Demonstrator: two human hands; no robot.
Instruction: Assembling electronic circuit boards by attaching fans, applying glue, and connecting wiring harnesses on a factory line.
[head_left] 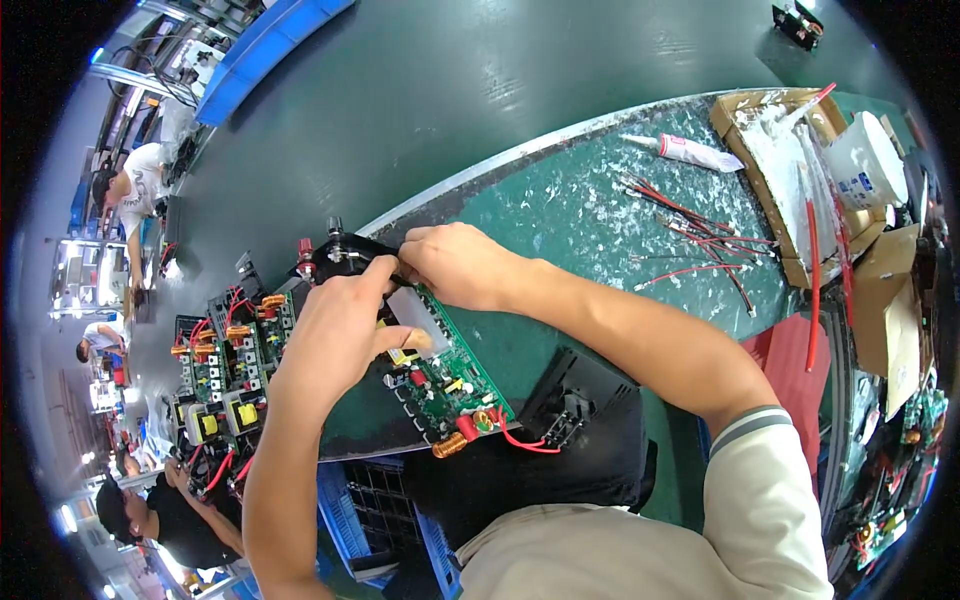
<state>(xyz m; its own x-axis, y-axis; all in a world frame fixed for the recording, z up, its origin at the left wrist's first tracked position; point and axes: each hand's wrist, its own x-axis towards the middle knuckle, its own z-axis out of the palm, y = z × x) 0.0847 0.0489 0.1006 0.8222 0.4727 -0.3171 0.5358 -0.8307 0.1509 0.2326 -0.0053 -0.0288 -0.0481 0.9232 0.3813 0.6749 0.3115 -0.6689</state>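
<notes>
A green circuit board lies on the bench in front of me, with copper coils, capacitors and red wires at its near end. My left hand grips its far left part, the thumb stretched over a whitish strip on the board. A black end panel with red and dark terminal posts stands at the board's far end. My right hand has its fingers curled closed beside the panel, against the left fingertips; what they pinch is hidden. From the near end, red wires run to a black panel with a socket.
Several similar boards stand at left. At right lie red and black wires, a glue tube, a cardboard tray smeared white and a white bucket. A blue crate is below the bench edge. Other people work far left.
</notes>
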